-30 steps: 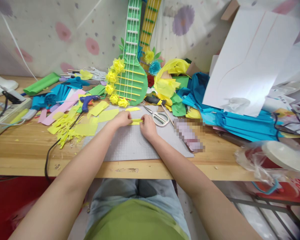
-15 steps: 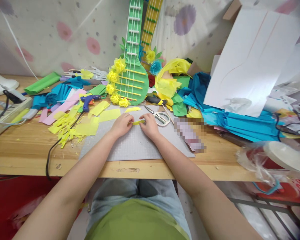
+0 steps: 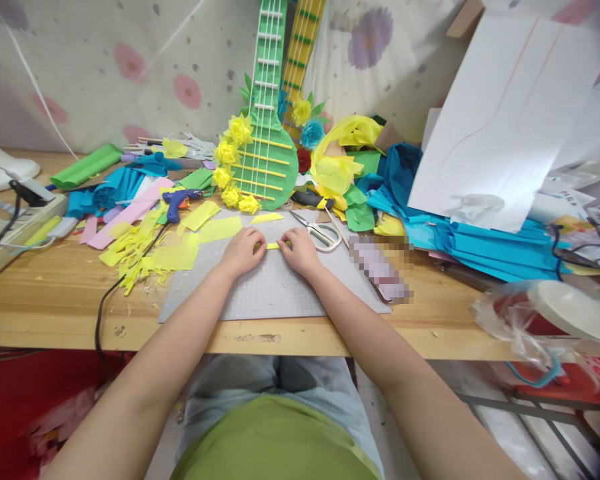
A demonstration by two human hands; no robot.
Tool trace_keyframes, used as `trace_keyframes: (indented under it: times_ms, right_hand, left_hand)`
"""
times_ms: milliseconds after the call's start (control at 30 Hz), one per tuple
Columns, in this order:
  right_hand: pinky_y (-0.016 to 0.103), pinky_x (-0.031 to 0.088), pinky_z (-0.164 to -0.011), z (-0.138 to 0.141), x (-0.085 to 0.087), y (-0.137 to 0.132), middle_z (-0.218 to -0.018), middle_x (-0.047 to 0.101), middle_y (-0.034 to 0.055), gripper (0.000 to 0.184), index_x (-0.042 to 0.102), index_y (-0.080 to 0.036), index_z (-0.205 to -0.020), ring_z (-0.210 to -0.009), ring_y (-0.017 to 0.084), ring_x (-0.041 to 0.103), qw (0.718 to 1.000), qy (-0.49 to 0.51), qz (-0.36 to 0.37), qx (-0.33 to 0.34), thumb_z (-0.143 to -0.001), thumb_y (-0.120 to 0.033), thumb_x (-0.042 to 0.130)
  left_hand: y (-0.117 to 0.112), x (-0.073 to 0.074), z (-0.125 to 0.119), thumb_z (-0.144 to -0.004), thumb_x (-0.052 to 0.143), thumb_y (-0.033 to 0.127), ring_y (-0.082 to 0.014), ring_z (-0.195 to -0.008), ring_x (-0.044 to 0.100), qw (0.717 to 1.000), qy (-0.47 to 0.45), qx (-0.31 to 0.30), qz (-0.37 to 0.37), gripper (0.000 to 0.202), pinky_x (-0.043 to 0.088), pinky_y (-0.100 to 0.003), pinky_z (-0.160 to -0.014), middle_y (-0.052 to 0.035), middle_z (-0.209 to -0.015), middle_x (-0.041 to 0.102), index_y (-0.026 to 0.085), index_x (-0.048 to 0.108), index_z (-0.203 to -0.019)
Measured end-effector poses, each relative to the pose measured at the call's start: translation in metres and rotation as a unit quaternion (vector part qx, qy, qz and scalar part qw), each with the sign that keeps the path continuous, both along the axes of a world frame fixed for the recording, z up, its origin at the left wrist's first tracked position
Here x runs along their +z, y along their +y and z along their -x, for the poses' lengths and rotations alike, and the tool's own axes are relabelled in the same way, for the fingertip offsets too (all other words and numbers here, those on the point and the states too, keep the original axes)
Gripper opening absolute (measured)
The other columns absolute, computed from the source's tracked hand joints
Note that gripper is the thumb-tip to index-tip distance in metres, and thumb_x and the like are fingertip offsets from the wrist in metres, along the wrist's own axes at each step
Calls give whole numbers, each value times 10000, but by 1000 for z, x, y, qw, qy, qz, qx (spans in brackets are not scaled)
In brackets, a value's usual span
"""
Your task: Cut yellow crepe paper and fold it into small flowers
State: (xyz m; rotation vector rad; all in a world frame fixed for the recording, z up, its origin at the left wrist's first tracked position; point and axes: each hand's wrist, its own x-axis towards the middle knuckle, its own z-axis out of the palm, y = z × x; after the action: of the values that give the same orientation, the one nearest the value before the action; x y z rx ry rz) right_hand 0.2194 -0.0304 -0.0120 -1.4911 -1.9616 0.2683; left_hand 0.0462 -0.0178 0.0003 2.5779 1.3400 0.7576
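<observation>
Between my hands a narrow yellow paper strip (image 3: 272, 246) is stretched just above a grey cutting mat (image 3: 265, 293). My left hand (image 3: 245, 251) pinches one end of it, and my right hand (image 3: 299, 251) pinches the other; the fingertips hide both ends. Scissors (image 3: 325, 235) with pale handles lie on the mat just beyond my right hand. Yellow paper pieces (image 3: 220, 229) lie past my left hand. Behind the mat leans a green paper-covered lute shape (image 3: 267, 170) with white strings and yellow paper flowers (image 3: 226, 151) down its left side.
A blue glue gun (image 3: 174, 203) lies at left, its black cord (image 3: 100, 310) hanging over the table edge. Yellow scraps (image 3: 135, 257) are heaped beside it. Blue crepe paper (image 3: 495, 250) and a tall white sheet (image 3: 500, 127) stand at right, near a bagged tub (image 3: 570, 310).
The yellow strip, slightly slanted before, now lies level between my fingers. My right hand has tilted a little, and both hands stay almost in place.
</observation>
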Motion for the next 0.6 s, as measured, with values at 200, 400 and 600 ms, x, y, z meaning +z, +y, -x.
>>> trace_keyframes:
  times_ms: [200, 400, 600]
  right_hand:
    - [340, 379, -769, 0, 3, -1, -871, 587, 50, 121, 535, -188, -866, -839, 202, 473, 1000, 0, 30, -6, -746, -185, 520]
    - [365, 366, -831, 1, 5, -2, -864, 618, 22, 200, 553, -209, -880, -907, 214, 463, 998, 46, 38, 1, -692, -142, 557]
    - [394, 367, -861, 1, 4, -2, -868, 614, 17, 234, 551, -217, -897, -903, 207, 470, 997, 77, 21, 4, -675, -145, 568]
  left_hand:
    - [-4, 1, -3, -718, 514, 197, -197, -861, 500, 999, -11, 24, 24, 148, 408, -320, -765, -56, -866, 571, 178, 546, -862]
    - [-6, 8, -11, -682, 563, 231, -220, -959, 502, 997, -19, 62, 32, 307, 399, -339, -858, -77, -991, 599, 162, 573, -982]
    - [-5, 12, -18, -716, 541, 217, -204, -866, 552, 993, 9, 60, 101, 205, 425, -323, -769, -63, -887, 642, 179, 621, -901]
